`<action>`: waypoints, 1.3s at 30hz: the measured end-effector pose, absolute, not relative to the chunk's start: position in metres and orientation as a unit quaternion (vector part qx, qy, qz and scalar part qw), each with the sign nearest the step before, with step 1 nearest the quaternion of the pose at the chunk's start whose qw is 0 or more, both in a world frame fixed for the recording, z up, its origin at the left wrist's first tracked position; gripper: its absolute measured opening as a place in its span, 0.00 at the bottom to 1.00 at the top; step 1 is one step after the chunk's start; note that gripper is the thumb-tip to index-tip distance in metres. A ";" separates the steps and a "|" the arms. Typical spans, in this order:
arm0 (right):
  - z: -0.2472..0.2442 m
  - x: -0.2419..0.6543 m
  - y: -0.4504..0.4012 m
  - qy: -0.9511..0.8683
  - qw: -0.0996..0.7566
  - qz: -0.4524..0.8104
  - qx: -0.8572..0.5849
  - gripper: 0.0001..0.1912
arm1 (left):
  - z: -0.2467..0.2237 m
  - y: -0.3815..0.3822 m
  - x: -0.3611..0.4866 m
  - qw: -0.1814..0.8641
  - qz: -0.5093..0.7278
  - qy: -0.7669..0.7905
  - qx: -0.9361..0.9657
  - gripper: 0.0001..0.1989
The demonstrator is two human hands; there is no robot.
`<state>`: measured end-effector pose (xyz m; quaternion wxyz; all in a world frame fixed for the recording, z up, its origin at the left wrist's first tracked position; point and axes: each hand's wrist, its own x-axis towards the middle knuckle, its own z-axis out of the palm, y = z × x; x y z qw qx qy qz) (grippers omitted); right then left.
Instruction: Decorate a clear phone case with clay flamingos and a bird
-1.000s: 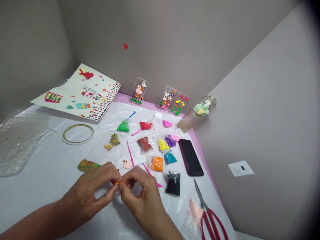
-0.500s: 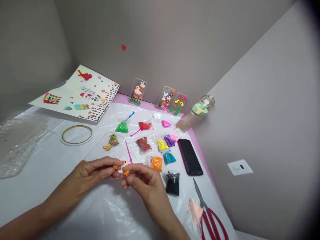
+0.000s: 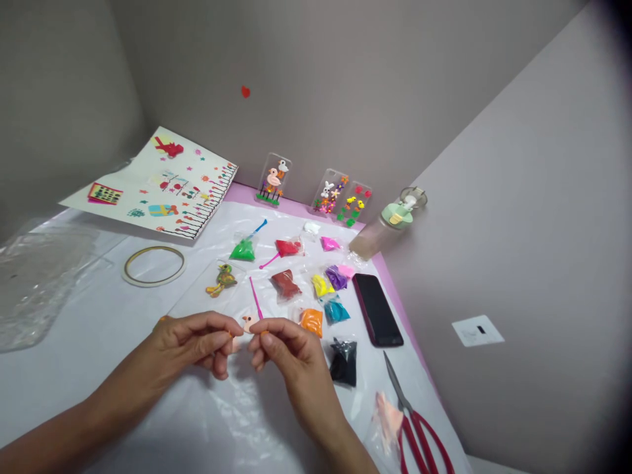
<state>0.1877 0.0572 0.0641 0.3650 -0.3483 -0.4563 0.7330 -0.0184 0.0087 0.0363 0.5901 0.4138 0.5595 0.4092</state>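
Our left hand (image 3: pixel 190 345) and right hand (image 3: pixel 292 361) are apart but close together, fingertips pinched, each with a speck of orange clay (image 3: pixel 264 333) (tiny, so not much detail shows). Just past them sits a pink clay bird (image 3: pixel 248 322), near a pink stick (image 3: pixel 255 297).

Spread over the plastic sheet (image 3: pixel 148 316) on our surface (image 3: pixel 247 193) are little bags of clay: green (image 3: pixel 242 251), red (image 3: pixel 285 284), orange (image 3: pixel 311 322), teal (image 3: pixel 336 311) and black (image 3: pixel 343 363), among others. There's also a green-and-yellow clay bird (image 3: pixel 222 280), a dark phone (image 3: pixel 378 310), red-handled scissors (image 3: pixel 412 421) and a tape roll (image 3: pixel 154 266).

Three clear phone cases (image 3: pixel 273 179) with clay animals and flowers lean against the wall, beside a decorated paper sheet (image 3: pixel 172 184). We can't read any labels, and the white card (image 3: pixel 477 331) on the wall is too small to make out.
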 end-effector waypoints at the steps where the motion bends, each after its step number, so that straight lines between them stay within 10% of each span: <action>1: 0.064 0.187 0.057 -0.449 0.368 0.735 -0.350 0.13 | 0.037 0.009 -0.018 0.593 0.416 0.561 0.400 0.14; 8: 0.061 0.188 0.058 -0.452 0.362 0.728 -0.367 0.14 | 0.046 0.009 -0.016 0.546 0.423 0.586 0.424 0.25; 39: 0.065 0.189 0.058 -0.470 0.398 0.680 -0.398 0.10 | 0.052 0.011 -0.014 0.520 0.426 0.589 0.449 0.13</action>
